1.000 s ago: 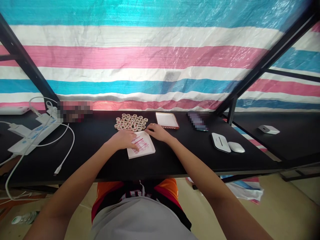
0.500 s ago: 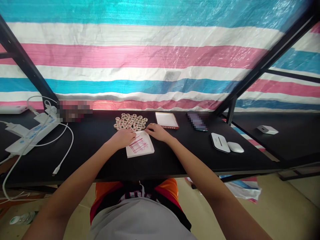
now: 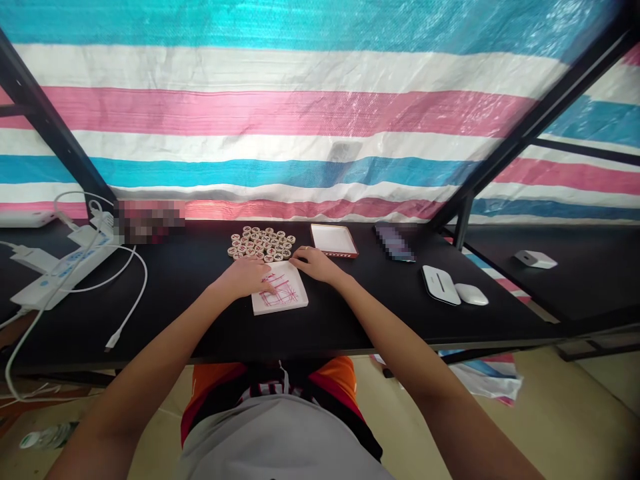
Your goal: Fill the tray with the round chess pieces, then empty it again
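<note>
A shallow white box (image 3: 280, 293) with pink-red lines scribbled across its face lies on the black desk in front of me. My left hand (image 3: 249, 276) grips its far left side, the thumb lying over the scribbled face and the fingers curled at the edge. At the far right corner, my right hand (image 3: 314, 263) has its fingers bent round the rim; its fingertips are partly hidden. Just beyond both hands sits a cluster of round Chinese chess pieces (image 3: 260, 243) with red and dark characters.
Behind my right hand stands an open white-lined box (image 3: 334, 240). Farther right are a blurred phone (image 3: 393, 241), a white flat device (image 3: 441, 285) and a white mouse (image 3: 471, 294). A power strip (image 3: 70, 262) with white cables lies left. Striped sheeting (image 3: 300, 113) hangs behind the desk (image 3: 380, 320).
My left hand has shifted slightly left, and its thumb now stretches lower over the scribbled face. The box has barely moved. My right hand stays at the corner.
</note>
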`<state>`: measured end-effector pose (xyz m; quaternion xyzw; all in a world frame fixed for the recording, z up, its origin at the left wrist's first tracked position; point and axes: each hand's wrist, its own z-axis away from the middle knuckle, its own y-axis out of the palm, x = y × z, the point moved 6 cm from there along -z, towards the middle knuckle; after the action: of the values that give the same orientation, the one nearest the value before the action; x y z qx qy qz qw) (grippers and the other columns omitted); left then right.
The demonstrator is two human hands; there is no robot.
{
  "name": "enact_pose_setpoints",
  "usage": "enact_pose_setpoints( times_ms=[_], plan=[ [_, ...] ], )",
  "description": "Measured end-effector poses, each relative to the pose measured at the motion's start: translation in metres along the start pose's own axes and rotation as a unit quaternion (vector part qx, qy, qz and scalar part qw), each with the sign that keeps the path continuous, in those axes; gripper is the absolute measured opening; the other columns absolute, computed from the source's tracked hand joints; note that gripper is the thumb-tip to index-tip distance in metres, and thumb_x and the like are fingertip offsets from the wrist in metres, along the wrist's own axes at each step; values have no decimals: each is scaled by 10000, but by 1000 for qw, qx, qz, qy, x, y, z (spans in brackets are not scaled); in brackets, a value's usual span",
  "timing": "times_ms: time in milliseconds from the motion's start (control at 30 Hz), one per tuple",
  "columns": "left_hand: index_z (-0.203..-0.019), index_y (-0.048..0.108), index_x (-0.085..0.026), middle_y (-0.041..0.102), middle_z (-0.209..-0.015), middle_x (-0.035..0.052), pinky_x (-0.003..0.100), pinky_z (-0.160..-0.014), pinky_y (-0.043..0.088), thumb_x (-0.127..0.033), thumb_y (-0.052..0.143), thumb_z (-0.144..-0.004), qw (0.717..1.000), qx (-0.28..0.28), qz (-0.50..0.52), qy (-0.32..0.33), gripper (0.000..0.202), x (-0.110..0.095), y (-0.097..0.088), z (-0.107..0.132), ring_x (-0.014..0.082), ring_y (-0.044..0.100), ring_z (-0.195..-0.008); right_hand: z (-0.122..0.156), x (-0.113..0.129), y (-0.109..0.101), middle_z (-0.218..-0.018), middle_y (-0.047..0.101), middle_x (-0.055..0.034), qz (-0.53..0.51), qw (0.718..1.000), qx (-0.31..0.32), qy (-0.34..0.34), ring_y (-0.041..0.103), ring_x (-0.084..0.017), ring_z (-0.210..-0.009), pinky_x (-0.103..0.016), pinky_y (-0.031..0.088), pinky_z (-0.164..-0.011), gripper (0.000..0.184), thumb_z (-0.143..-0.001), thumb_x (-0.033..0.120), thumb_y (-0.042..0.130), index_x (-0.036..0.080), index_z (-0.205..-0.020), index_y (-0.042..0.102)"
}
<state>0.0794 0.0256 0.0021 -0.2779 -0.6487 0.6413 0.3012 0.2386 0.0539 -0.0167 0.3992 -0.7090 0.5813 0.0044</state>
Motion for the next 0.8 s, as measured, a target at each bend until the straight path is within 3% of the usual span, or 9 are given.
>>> enact_pose_setpoints(
  times_ms=[133, 300, 433, 533, 667, 800],
  plan=[
    [-907, 686, -148, 675, -856, 80, 304, -774, 407, -576, 554, -827, 1000, -1, 14, 5, 455, -3, -4, 1, 233, 605, -867, 0, 0, 0, -860, 642, -56, 2, 1000, 4, 7, 577, -174, -825, -305, 440, -806, 232, -910, 294, 521, 172, -790, 677],
    [-920, 672, -160, 669, -852, 61, 300, -770, 417, -366, 509, -889, 999, -9, 37, -2, 265, 0, -2, 1, 208, 605, -847, 0, 2, -1, -866, 640, -55, -4, 1000, 5, 11, 577, -168, -825, -298, 437, -807, 234, -910, 292, 521, 168, -783, 674],
    [-852, 641, -156, 642, -869, 66, 307, -796, 428, -268, 436, -901, 997, -49, 59, 30, 239, 0, -2, 1, 198, 587, -864, 0, 3, -2, -857, 635, -55, -7, 1000, 5, 9, 579, -170, -829, -298, 438, -807, 243, -912, 300, 519, 167, -777, 671],
    [-855, 604, -162, 619, -895, 67, 307, -804, 428, -259, 422, -889, 991, -84, 95, 42, 209, 0, -6, 3, 201, 571, -896, 1, 2, -2, -850, 632, -52, -6, 1000, 6, 9, 577, -170, -824, -301, 439, -805, 251, -915, 308, 514, 169, -777, 671],
    [-842, 548, -181, 576, -773, 24, 279, -672, 416, -279, 431, -866, 983, -83, 166, 0, 154, 5, -8, 6, 175, 557, -738, 0, 2, -2, -865, 639, -54, -3, 1000, 5, 9, 579, -171, -828, -301, 439, -807, 237, -913, 295, 519, 169, -790, 678],
    [-976, 526, -193, 560, -759, -14, 253, -620, 393, -278, 443, -853, 962, -90, 256, -19, 171, 10, -9, 7, 139, 522, -650, 0, 3, -2, -874, 653, -61, -2, 1000, 6, 13, 586, -177, -836, -301, 437, -810, 198, -904, 261, 529, 163, -839, 689]
  ],
)
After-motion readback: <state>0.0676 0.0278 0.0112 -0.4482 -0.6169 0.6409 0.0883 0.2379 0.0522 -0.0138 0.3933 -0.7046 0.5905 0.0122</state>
